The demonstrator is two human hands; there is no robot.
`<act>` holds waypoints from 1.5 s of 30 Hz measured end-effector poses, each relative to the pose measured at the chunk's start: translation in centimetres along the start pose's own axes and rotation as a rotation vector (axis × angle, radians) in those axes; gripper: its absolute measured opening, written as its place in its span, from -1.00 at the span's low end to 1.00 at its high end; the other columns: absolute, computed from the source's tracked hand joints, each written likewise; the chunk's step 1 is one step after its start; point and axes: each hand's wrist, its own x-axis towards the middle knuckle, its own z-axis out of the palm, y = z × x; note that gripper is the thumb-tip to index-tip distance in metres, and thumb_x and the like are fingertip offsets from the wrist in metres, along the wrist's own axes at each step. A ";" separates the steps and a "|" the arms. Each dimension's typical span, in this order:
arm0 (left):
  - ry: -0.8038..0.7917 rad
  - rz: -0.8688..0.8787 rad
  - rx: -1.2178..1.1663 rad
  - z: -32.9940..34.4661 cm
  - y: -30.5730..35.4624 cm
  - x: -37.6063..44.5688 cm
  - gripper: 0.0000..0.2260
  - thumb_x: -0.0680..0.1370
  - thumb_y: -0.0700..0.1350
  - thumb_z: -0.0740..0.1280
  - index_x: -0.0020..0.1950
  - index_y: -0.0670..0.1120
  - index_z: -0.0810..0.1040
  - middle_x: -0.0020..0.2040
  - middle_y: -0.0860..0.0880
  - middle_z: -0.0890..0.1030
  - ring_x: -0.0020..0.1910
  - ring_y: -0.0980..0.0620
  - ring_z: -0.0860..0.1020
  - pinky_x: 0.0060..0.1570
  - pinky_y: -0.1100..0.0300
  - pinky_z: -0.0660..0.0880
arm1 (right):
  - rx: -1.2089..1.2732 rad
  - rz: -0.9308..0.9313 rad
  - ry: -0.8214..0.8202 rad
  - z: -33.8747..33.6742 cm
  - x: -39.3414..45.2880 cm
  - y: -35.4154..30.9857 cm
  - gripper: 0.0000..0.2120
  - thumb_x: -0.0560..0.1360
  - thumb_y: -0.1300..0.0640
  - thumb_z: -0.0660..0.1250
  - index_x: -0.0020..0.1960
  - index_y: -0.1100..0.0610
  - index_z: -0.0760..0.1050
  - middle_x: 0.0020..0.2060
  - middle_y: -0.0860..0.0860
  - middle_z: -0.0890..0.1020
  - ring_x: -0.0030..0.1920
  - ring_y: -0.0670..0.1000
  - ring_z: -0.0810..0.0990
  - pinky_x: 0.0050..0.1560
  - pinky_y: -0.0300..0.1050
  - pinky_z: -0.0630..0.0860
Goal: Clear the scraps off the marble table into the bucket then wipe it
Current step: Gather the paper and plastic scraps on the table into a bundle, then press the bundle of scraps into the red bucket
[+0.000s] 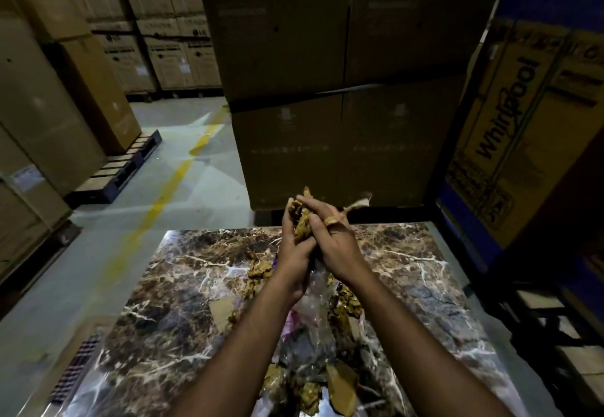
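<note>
Hands pressed together, left hand, right hand, clasping scraps

Both hands, left and right, clutching crumpled scraps above marble table, more scraps beneath

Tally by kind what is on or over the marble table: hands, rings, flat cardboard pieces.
Hands: 2, left hand and right hand, both gripping crumpled scraps
Ring: 1
Flat cardboard pieces: 2
Total: 5
</note>
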 end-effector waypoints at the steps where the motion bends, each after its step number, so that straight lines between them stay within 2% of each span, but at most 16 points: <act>1: -0.043 -0.015 -0.053 -0.1 0.2 -0.2 -0.39 0.55 -0.29 0.32 0.46 0.27 0.34 0.30 -0.12 0.58 0.21 -0.16 0.61 0.00 -0.06 0.62 | 0.063 0.004 0.007 0.1 -0.1 0.2 -0.65 0.66 -0.09 0.10 0.39 -0.32 0.46 0.36 -0.16 0.45 0.32 -0.16 0.44 0.33 0.00 0.51; 4: -0.121 -0.067 -0.308 -0.3 0.3 -0.7 -0.42 0.42 -0.21 0.31 0.45 0.01 0.41 0.25 -0.23 0.55 0.23 -0.24 0.53 0.08 -0.12 0.55 | 0.150 0.022 0.031 0.1 -0.3 0.3 -0.66 0.64 -0.12 0.11 0.35 -0.30 0.50 0.37 -0.11 0.50 0.31 -0.20 0.50 0.29 -0.13 0.52; 7: -0.008 -0.071 -0.407 0.2 0.5 -1.2 -0.50 0.38 -0.07 0.37 0.31 -0.19 0.51 0.07 -0.18 0.63 0.11 -0.17 0.60 0.00 -0.03 0.58 | 0.249 0.027 0.053 0.5 -0.4 -0.6 -0.60 0.59 -0.29 0.07 0.29 -0.26 0.55 0.34 -0.07 0.51 0.30 -0.17 0.52 0.24 -0.19 0.50; 10: 0.067 0.034 -0.400 0.8 0.6 -1.5 -0.67 0.45 -0.12 0.28 0.19 -0.18 0.52 -0.16 -0.08 0.68 -0.15 -0.02 0.67 -0.25 0.13 0.60 | 0.365 0.011 0.109 1.7 -0.4 -1.1 -0.48 0.60 -0.40 0.05 0.19 -0.11 0.62 0.26 0.03 0.59 0.29 0.03 0.57 0.32 0.14 0.51; 13: 0.143 0.097 -0.410 1.0 0.7 -2.0 -0.61 0.46 -0.12 0.25 0.25 -0.22 0.51 -0.06 -0.11 0.69 -0.04 -0.07 0.67 -0.19 0.09 0.61 | 0.565 0.184 0.162 2.5 -0.3 -2.2 -0.27 0.50 -0.54 0.02 0.04 0.01 0.68 0.14 0.03 0.69 0.21 0.14 0.64 0.31 0.31 0.51; 19: 0.244 0.165 -0.445 -0.5 0.4 -2.8 -0.66 0.56 0.06 0.28 0.10 -0.17 0.63 -0.04 -0.12 0.71 -0.05 -0.06 0.69 -0.17 0.15 0.63 | 0.596 0.261 0.196 5.1 0.1 -3.0 -0.72 0.63 -0.04 0.30 -0.16 0.02 0.67 0.06 0.24 0.68 0.13 0.23 0.66 0.25 0.27 0.55; 22: 0.430 0.154 -0.372 -1.9 0.8 -3.4 -0.38 0.38 0.24 0.48 0.24 -0.18 0.60 0.13 -0.16 0.69 0.11 -0.09 0.67 -0.05 0.12 0.60 | 0.623 0.229 0.141 6.8 -0.7 -2.5 -0.71 0.65 -0.03 0.28 -0.14 0.00 0.69 0.00 0.13 0.70 0.09 0.10 0.68 0.13 0.05 0.61; 24: 0.543 0.194 -0.348 -3.5 0.5 -3.8 -0.37 0.40 0.14 0.50 0.35 -0.20 0.52 0.17 -0.18 0.66 0.13 -0.10 0.65 -0.01 0.10 0.59 | 0.643 0.189 0.107 8.1 -1.3 -2.5 -0.72 0.69 0.11 0.24 -0.10 0.07 0.67 -0.09 -0.01 0.71 0.02 -0.04 0.68 0.08 -0.10 0.58; 26: 0.630 0.265 -0.313 -4.9 0.5 -4.4 -0.67 0.55 -0.08 0.37 0.27 -0.18 0.56 0.06 -0.12 0.69 0.04 -0.06 0.67 -0.02 0.11 0.62 | 0.605 0.108 0.079 9.6 -1.9 -2.7 -0.76 0.67 0.09 0.25 -0.07 0.04 0.66 -0.07 -0.04 0.71 0.05 -0.02 0.66 0.16 -0.05 0.54; 29: 0.685 0.315 -0.287 -5.9 0.6 -5.4 -0.84 0.62 -0.26 0.25 0.07 -0.11 0.61 -0.09 -0.07 0.71 -0.08 -0.03 0.68 -0.04 0.09 0.62 | 0.683 0.083 0.014 11.3 -2.8 -2.6 -0.79 0.60 0.06 0.28 0.15 -0.01 0.64 0.15 0.01 0.67 0.23 0.05 0.61 0.27 0.02 0.51; 31: 0.736 0.330 -0.288 -6.4 0.6 -6.6 -0.85 0.61 -0.30 0.26 0.02 -0.13 0.61 -0.14 -0.07 0.70 -0.15 -0.02 0.68 -0.17 0.13 0.64 | 0.773 0.125 -0.038 12.1 -3.4 -2.9 -0.61 0.57 0.09 0.28 0.36 -0.20 0.54 0.37 0.04 0.57 0.39 0.04 0.52 0.38 0.03 0.49; 33: 0.763 0.366 -0.292 -7.2 0.6 -7.7 -0.88 0.59 -0.31 0.30 -0.01 -0.14 0.59 -0.19 -0.05 0.70 -0.20 0.00 0.67 -0.24 0.17 0.61 | 0.690 0.102 -0.087 13.0 -4.0 -3.4 -0.57 0.54 0.00 0.25 0.36 -0.32 0.52 0.44 0.03 0.50 0.47 0.01 0.44 0.48 0.08 0.38; 36: 0.800 0.443 -0.293 -8.9 1.2 -10.2 -0.90 0.50 -0.26 0.38 0.00 -0.14 0.58 -0.20 -0.05 0.69 -0.18 -0.03 0.64 -0.20 0.15 0.61 | 0.676 0.239 -0.232 15.2 -5.9 -4.0 -0.71 0.55 -0.07 0.27 0.18 -0.08 0.67 0.34 0.17 0.57 0.29 -0.07 0.58 0.40 0.01 0.48; 38: 0.840 0.462 -0.277 -10.4 1.6 -12.0 -0.82 0.39 -0.15 0.45 -0.03 -0.10 0.63 -0.15 -0.08 0.69 -0.14 -0.07 0.64 -0.09 0.07 0.60 | 0.765 0.346 -0.275 16.7 -7.6 -4.9 -0.67 0.46 -0.10 0.35 0.12 0.06 0.66 0.24 0.25 0.63 0.20 0.04 0.66 0.29 0.03 0.57; 42: 0.919 0.508 -0.230 -14.2 2.3 -16.9 -0.84 0.43 -0.16 0.41 -0.01 -0.10 0.63 -0.16 0.00 0.72 -0.15 0.01 0.67 -0.07 0.09 0.60 | 0.847 0.277 -0.326 20.9 -10.9 -8.1 -0.71 0.35 -0.09 0.34 0.00 -0.04 0.67 0.04 0.17 0.65 0.08 0.18 0.62 0.15 0.16 0.56; 45: 0.955 0.549 -0.272 -17.9 2.9 -21.7 -0.86 0.53 -0.27 0.35 0.07 -0.12 0.59 -0.15 -0.01 0.71 -0.15 0.03 0.67 -0.16 0.18 0.61 | 0.872 0.251 -0.465 24.4 -14.3 -11.1 -0.76 0.36 -0.06 0.31 -0.03 -0.08 0.65 -0.08 0.10 0.66 -0.02 0.16 0.61 0.04 0.07 0.55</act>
